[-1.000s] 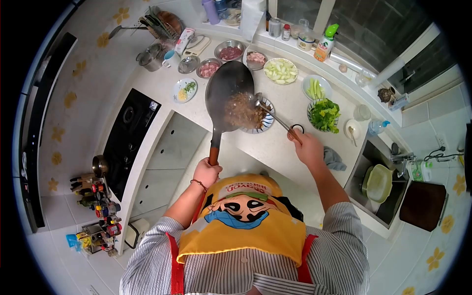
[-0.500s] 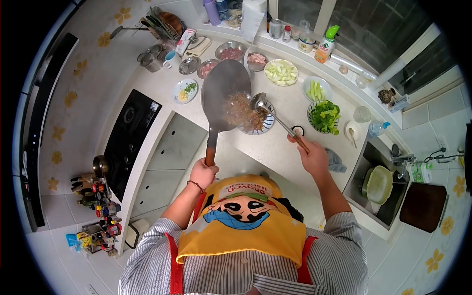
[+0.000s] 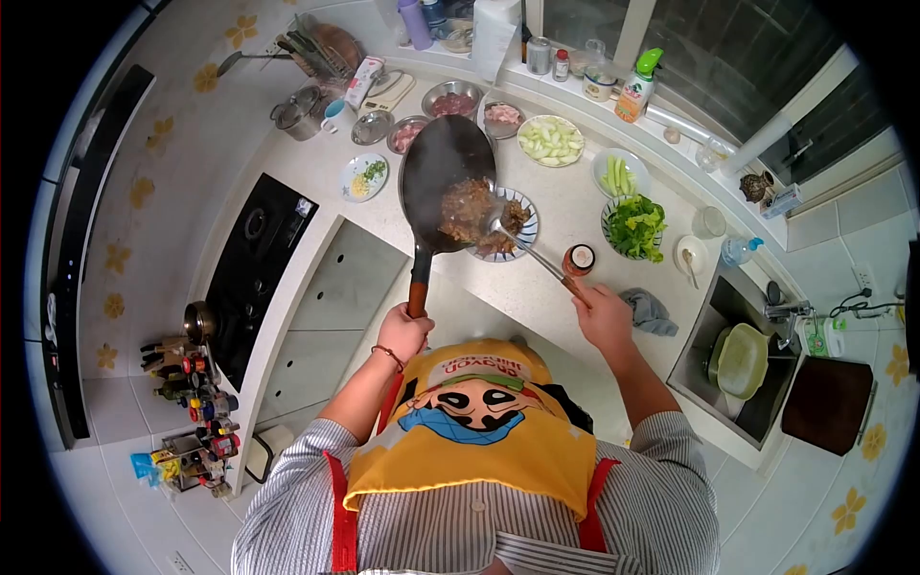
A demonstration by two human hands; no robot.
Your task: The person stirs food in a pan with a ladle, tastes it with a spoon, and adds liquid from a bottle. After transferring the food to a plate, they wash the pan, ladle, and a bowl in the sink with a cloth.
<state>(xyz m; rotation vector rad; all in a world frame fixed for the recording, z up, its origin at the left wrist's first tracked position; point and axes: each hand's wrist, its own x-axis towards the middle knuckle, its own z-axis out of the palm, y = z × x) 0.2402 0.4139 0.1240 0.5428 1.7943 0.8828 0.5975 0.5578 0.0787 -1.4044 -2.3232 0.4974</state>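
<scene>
Wok [image 3: 446,153], twelve o'clock in the head view, is held by its handle [image 3: 419,287] in the left hand [image 3: 404,333], fingers wrapped, its lip over the striped plate [image 3: 533,222] at four o'clock, likely so brown food [image 3: 467,206] clears the counter [image 3: 565,196]. The right hand [image 3: 604,314], fingers closed round a ladle [image 3: 539,257], points it toward ten o'clock, probably to guide that food.

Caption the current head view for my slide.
Left hand on the wok, right hand on the ladle, brown food in the wok and on the plate.
</scene>
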